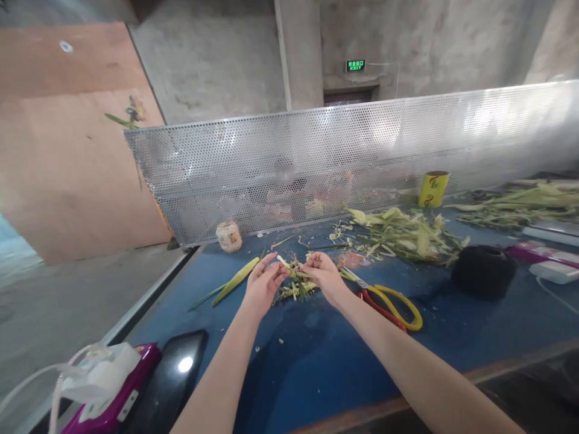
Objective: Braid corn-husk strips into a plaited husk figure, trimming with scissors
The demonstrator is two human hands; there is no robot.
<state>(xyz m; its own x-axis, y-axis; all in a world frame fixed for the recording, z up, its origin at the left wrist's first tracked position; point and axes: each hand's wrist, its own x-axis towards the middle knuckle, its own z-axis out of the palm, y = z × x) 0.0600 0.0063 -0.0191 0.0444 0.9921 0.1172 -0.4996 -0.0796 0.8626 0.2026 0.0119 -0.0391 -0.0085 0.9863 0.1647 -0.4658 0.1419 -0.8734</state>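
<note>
My left hand (265, 280) is closed, pinching a pale plant strip (284, 263) whose whitish end points up between the hands. Just to its right, my right hand (324, 276) pinches a thin yellow-green leaf strip (306, 275); whether both strips are one piece I cannot tell. Under and between the hands lies a small heap of green and pale plant scraps (296, 290). A long yellow-green leaf (235, 281) rests left of my left hand. Beside my right forearm lie scissors (384, 299) with one yellow and one red handle, blades pointing toward the scraps.
Farther back are a heap of pale leaves (407, 235), a yellow roll (433, 190) and a beige roll (228, 235). A black thread spool (484, 271) stands right. A dark phone (174, 367) and purple power strip (136, 386) lie front left. Perforated metal (253, 163) borders the blue table (312, 361).
</note>
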